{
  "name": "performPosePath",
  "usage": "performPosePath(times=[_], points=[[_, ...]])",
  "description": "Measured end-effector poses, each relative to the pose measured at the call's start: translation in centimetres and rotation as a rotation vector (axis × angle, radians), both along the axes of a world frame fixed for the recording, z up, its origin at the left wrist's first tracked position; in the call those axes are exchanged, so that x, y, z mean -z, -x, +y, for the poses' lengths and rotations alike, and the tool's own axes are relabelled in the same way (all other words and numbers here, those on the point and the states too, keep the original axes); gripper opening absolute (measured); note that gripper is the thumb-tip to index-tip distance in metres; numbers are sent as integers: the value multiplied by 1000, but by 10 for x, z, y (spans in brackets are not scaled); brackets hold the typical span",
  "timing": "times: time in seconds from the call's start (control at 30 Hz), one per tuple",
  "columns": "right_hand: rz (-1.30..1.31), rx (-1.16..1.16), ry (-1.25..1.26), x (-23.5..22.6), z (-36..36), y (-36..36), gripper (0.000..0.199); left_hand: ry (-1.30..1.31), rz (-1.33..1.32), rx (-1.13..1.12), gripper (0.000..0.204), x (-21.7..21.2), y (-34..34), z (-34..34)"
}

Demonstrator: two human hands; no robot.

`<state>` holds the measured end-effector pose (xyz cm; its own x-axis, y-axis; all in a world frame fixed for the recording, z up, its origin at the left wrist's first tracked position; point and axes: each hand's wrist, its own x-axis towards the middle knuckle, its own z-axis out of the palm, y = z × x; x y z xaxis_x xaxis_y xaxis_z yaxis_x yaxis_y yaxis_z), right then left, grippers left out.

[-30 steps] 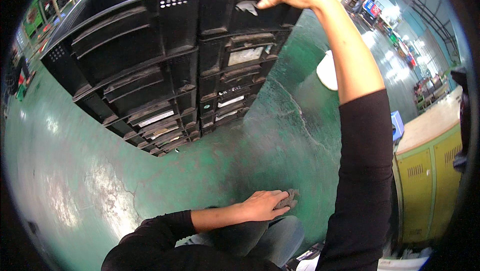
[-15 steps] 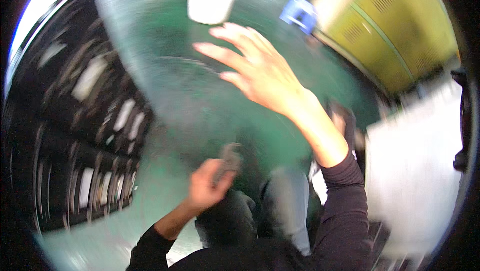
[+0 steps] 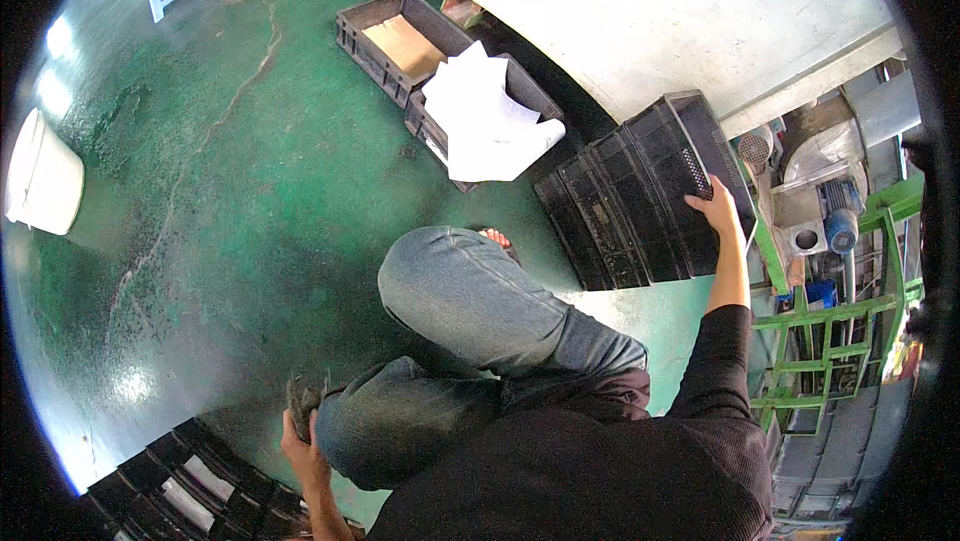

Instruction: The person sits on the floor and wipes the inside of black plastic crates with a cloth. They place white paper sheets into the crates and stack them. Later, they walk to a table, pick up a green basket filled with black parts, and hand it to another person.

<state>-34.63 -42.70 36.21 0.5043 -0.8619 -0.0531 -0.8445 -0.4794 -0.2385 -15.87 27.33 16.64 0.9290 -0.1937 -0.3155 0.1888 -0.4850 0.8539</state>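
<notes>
Left hand [image 3: 303, 451] is clenching a grey rag [image 3: 301, 409] beside the knee [image 3: 345, 431]. Right hand [image 3: 722, 211] is grasping the top crate's rim — the black crate stack [image 3: 625, 206] is standing on the green floor [image 3: 270, 221], near the white panel's edge [image 3: 680, 21]. Paper sheets [image 3: 480, 111] are lying over an open crate [image 3: 425, 138].
</notes>
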Motion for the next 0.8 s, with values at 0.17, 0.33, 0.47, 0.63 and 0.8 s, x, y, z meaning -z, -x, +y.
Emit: performPosePath(times=[0.17,0.33,0.47,0.63,0.8], points=[[-56,-23,226,-57,4,-7,61,-3,-3,-73,38,7,-5,3],[-119,-203,82,-138,81,-58,44,-10,54,-108,31,-6,-17,-11],[166,-544,428,-124,160,-138,43,241,-94,-57,29,-30,-44,-43],[84,-1271,300,9,228,-287,34,-5,-378,67,23,-58,-77,-64],[149,-1774,-50,203,287,-360,34,14,-315,-86,22,-52,-50,-61]])
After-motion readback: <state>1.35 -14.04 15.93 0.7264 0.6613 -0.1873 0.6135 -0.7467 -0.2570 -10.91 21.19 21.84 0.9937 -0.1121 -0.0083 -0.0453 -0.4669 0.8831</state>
